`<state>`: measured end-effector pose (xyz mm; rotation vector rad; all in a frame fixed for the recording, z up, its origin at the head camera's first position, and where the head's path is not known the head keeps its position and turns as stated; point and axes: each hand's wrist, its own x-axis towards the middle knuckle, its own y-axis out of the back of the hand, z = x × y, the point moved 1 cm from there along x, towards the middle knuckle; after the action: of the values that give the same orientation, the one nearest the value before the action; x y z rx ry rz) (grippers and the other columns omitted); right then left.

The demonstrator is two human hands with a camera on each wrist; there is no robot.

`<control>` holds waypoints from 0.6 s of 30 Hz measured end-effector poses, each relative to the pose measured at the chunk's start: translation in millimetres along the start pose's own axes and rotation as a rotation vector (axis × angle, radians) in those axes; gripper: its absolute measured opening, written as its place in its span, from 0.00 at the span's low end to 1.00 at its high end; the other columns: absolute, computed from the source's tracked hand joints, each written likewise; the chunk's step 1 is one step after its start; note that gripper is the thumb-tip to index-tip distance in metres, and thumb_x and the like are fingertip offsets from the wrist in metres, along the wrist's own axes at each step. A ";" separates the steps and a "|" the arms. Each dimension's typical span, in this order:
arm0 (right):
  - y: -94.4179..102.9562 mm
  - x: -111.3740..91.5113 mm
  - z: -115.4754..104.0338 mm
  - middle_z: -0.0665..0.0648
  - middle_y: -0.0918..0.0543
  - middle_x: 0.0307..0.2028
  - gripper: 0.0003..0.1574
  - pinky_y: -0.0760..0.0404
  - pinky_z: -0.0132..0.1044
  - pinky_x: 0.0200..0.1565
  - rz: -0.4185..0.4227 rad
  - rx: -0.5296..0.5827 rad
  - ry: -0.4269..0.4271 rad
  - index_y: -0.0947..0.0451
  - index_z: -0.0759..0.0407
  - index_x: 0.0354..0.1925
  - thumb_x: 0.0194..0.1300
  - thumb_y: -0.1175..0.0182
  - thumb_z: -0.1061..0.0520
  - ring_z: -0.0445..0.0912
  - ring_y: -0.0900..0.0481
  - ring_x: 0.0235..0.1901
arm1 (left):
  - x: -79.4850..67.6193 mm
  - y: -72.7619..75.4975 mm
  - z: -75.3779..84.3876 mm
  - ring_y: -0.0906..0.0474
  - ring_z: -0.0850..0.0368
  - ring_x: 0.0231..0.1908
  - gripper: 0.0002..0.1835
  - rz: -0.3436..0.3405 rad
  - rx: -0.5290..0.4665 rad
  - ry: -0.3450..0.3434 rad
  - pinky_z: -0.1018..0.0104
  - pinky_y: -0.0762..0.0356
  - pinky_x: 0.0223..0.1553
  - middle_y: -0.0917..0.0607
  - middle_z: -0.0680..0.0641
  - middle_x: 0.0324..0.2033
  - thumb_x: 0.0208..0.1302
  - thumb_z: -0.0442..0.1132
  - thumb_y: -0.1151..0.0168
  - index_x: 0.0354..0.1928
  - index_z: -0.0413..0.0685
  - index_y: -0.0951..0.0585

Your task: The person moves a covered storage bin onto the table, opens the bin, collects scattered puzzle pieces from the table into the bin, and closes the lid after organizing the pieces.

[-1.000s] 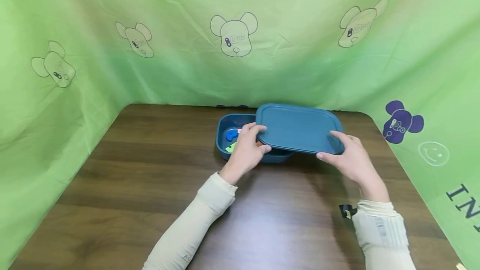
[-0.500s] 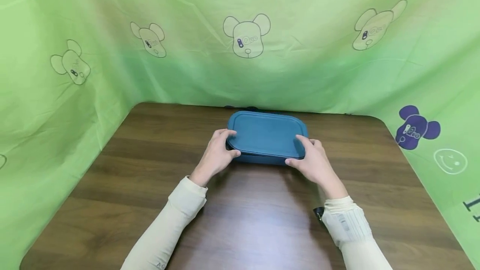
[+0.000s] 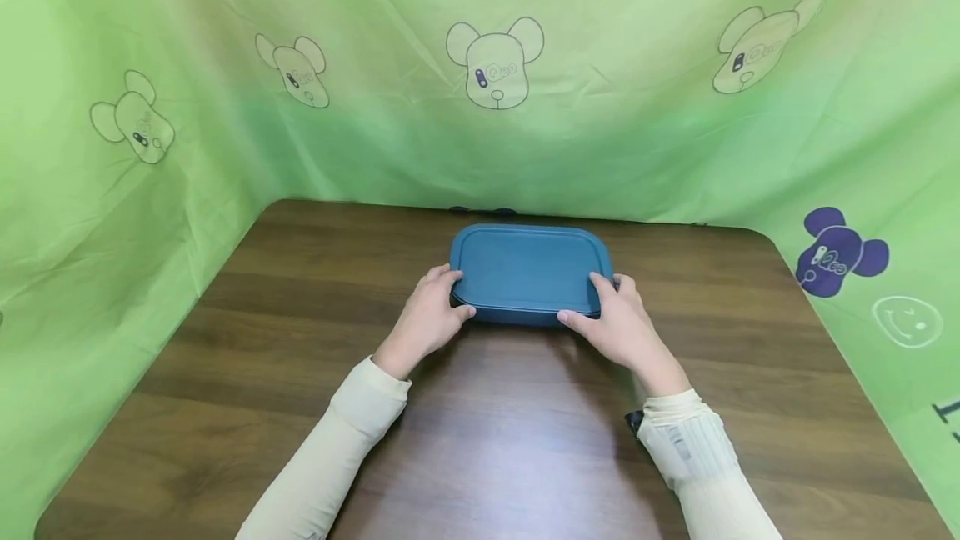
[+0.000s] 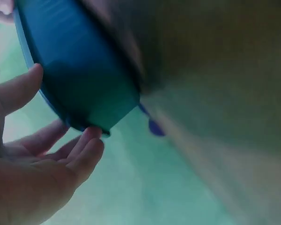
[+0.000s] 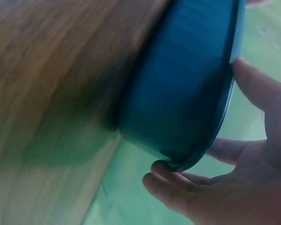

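A blue rectangular lid [image 3: 528,265] lies over a matching blue box [image 3: 517,317] near the far side of the table. At its left end, my left hand [image 3: 430,311] grips the lid's rim, thumb at the front edge and fingers round the corner. My right hand [image 3: 622,323] holds the right end in much the same way, with one fingertip on top of the lid. Both wrist views show fingertips along the rim, above the box wall [image 4: 84,61]. What is inside the box is hidden under the lid.
The brown wooden table [image 3: 225,407] carries the box. Behind it and at both sides hangs a green curtain [image 3: 375,140] with printed bear heads, close to the table's far edge. A small black object [image 3: 634,422] shows at the right sleeve.
The lid has come left and down from beside the box onto its top, covering the coloured pieces seen inside earlier. The left hand moved from over the box to its left end.
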<state>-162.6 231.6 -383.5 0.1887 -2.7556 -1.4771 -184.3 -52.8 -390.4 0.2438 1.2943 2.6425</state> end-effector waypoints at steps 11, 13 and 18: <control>8.4 28.2 18.4 0.72 0.70 0.77 0.66 0.52 0.73 0.65 -0.119 -0.120 0.086 0.52 0.61 0.79 0.63 0.45 0.21 0.71 0.65 0.75 | 39.4 13.7 -7.8 0.51 0.43 0.76 0.53 -0.217 0.276 -0.186 0.44 0.44 0.70 0.48 0.39 0.78 0.56 0.72 0.35 0.76 0.48 0.37; 9.2 34.0 22.7 0.68 0.75 0.77 0.67 0.55 0.72 0.66 -0.178 -0.103 0.096 0.56 0.59 0.80 0.63 0.45 0.21 0.69 0.69 0.75 | 46.6 10.0 -11.2 0.63 0.45 0.78 0.60 -0.294 0.236 -0.166 0.46 0.53 0.73 0.60 0.40 0.79 0.56 0.73 0.35 0.80 0.47 0.47; 11.7 37.9 26.9 0.67 0.70 0.78 0.69 0.53 0.75 0.64 -0.204 -0.156 0.088 0.58 0.55 0.81 0.61 0.47 0.17 0.72 0.63 0.74 | 55.5 3.5 -13.4 0.68 0.48 0.78 0.67 -0.339 0.215 -0.137 0.53 0.60 0.74 0.64 0.41 0.79 0.53 0.74 0.34 0.80 0.40 0.56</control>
<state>-203.1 256.1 -390.6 0.5323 -2.6033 -1.6752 -241.5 -51.8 -392.2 0.2103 1.4307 2.1719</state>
